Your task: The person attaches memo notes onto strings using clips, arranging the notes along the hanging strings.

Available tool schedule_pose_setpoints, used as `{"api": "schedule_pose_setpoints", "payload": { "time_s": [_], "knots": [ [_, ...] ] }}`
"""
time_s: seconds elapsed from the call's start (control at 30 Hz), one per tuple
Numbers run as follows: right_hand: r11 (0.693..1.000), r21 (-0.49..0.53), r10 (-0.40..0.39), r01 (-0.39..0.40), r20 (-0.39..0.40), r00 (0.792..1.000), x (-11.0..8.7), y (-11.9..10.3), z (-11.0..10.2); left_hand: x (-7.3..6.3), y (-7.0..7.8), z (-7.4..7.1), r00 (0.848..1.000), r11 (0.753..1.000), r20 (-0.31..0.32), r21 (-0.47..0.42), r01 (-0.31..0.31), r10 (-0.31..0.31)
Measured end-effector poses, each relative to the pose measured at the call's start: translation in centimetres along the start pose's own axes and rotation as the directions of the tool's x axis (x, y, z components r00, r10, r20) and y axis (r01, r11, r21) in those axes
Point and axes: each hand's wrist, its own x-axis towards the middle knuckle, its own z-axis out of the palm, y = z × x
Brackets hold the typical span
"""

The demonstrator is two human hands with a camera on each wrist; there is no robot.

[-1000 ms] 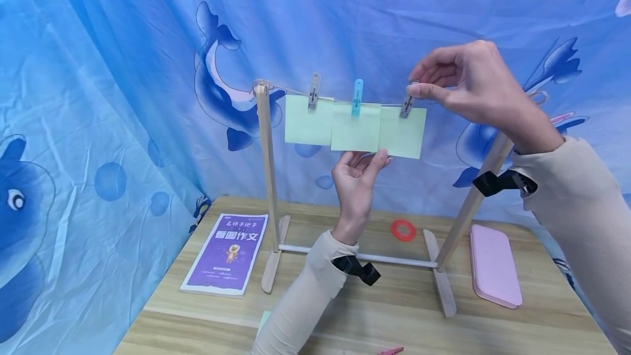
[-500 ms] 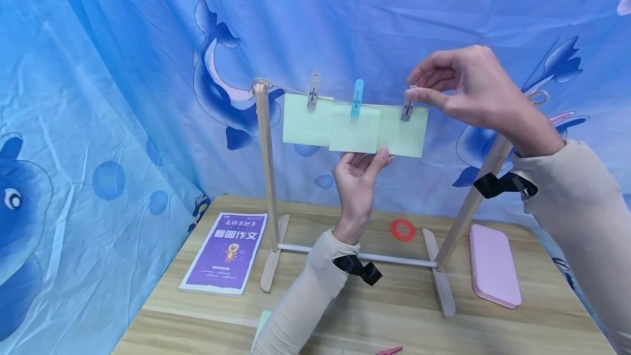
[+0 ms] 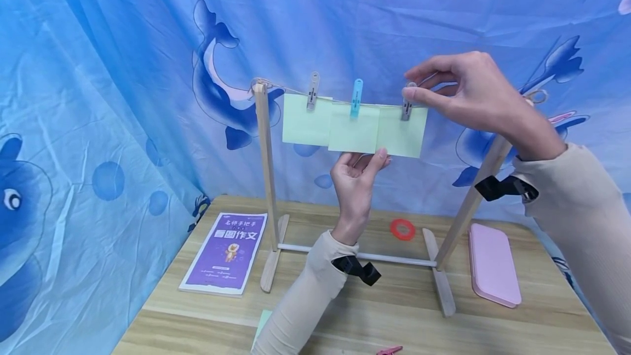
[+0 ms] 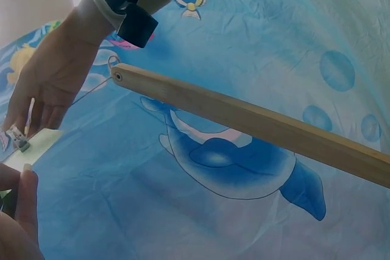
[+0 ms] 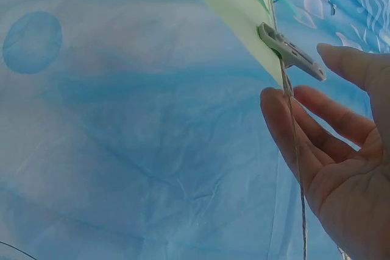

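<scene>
Three pale green paper notes hang overlapping from a string: a left note (image 3: 307, 120), a middle note (image 3: 353, 130) and a right note (image 3: 403, 135). A clear clip (image 3: 313, 92), a blue clip (image 3: 356, 97) and a greyish clip (image 5: 291, 52) fasten them. My left hand (image 3: 354, 185) pinches the lower edge where the middle and right notes meet, thumb in front, other fingers partly hidden behind. My right hand (image 5: 347, 132) is at the greyish clip with thumb and fingers spread around it; the right wrist view shows a gap between thumb and clip.
Wooden posts, left (image 3: 268, 163) and right (image 3: 473, 201), carry the string, with a white bar (image 3: 394, 259) between their feet. On the table lie a purple book (image 3: 227, 253), a red ring (image 3: 402, 229), a pink case (image 3: 494, 264) and a pink clip (image 3: 389, 350).
The right hand has come down slightly and its thumb and fingers have parted from the greyish clip, which now stands more upright on the right note. The left hand stays almost still.
</scene>
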Motion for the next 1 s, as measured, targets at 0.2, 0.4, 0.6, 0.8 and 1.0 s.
{"api": "schedule_pose_setpoints", "payload": {
  "time_s": [0.2,0.4,0.6,0.8,1.0],
  "knots": [
    [1.0,-0.017,0.008,-0.009,-0.043,0.999,-0.3,0.3,-0.1,-0.2,0.0,-0.1,1.0,1.0,0.023,0.002,0.001,-0.001],
    [0.999,0.01,-0.032,0.034,-0.127,0.991,-1.0,0.5,-0.2,-0.4,-0.1,-0.6,0.999,1.0,0.051,0.023,0.004,-0.006],
    [0.996,0.021,-0.082,0.089,-0.226,0.971,-2.5,0.1,-0.4,-0.8,-0.1,-1.4,0.997,0.999,0.07,0.04,0.017,-0.02],
    [0.993,0.012,-0.114,0.121,-0.26,0.959,-4.5,-0.3,-0.5,-1.3,0.4,-2.7,0.996,0.996,0.074,0.085,0.041,-0.047],
    [0.985,0.022,-0.159,0.17,-0.245,0.956,-6.7,-0.2,0.1,-1.7,1.0,-4.3,0.995,0.987,0.08,0.154,0.05,-0.063]
  ]
}}
